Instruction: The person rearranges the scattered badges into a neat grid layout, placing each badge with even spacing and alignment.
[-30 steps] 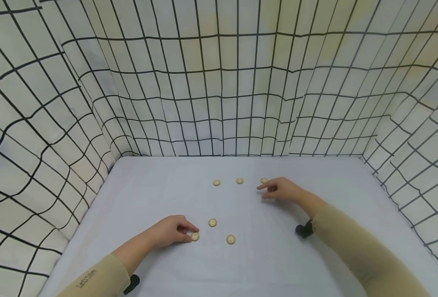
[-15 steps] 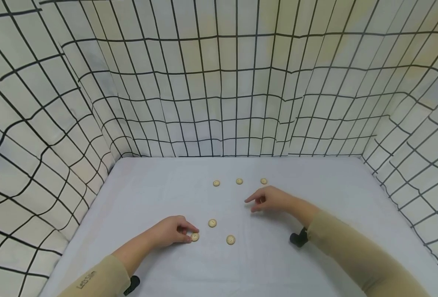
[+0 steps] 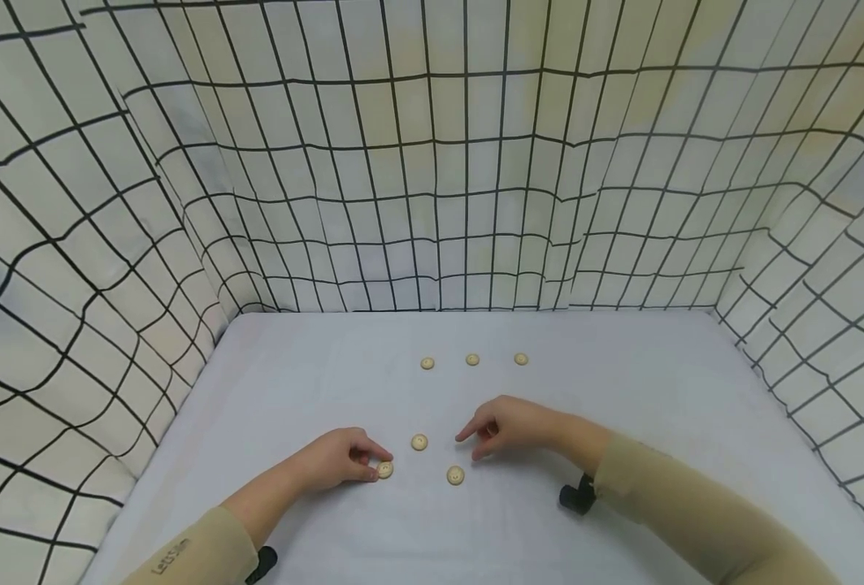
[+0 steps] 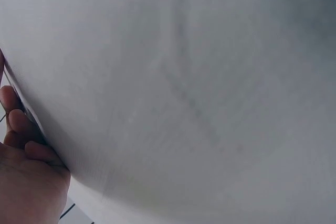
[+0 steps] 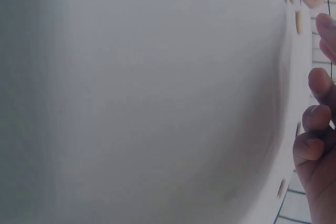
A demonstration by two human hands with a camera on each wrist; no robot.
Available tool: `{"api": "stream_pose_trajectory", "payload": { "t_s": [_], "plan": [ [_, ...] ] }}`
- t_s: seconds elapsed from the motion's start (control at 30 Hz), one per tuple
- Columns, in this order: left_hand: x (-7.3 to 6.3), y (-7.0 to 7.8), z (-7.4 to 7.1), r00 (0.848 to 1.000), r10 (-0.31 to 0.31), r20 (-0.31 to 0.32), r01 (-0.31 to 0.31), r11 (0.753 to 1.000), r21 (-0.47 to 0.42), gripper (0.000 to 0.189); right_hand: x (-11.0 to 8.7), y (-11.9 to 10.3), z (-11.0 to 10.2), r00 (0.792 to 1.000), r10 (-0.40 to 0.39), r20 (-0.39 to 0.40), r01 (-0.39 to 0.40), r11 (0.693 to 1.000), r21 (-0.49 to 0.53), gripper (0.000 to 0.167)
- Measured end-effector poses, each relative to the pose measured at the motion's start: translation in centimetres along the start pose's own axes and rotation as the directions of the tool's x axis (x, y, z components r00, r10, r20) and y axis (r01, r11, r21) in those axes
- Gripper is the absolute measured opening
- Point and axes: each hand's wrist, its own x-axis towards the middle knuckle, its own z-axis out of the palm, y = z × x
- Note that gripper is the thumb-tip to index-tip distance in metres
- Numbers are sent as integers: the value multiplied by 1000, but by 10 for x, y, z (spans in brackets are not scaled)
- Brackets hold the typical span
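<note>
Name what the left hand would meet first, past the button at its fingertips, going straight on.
Probably the middle button of the nearer three, just right of the left hand; exact heading is hard to judge.

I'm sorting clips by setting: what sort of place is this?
Probably an enclosed work booth or recording setup: grid-patterned walls rise on three sides of a white table, and a black device shows beside each sleeve.
</note>
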Motion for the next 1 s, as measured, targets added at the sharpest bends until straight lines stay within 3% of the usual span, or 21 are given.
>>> {"api": "stream_pose_trajectory", "payload": {
  "t_s": [0.37, 0.63, 1.0],
  "plan": [
    [0, 1, 1, 1000, -2, 1, 2, 1000, 2, 22, 4, -13, 18, 995, -72, 63, 75, 996, -52, 29],
    [0, 2, 0, 1000, -3, -3, 3, 1000, 11, 23, 4, -20, 19, 991, -101, 82, 110, 988, -108, 31],
    [0, 4, 0, 1000, -7, -1, 7, 1000, 13, 23, 3, -26, 18, 993, -77, 92, 90, 986, -143, 29]
  ]
}}
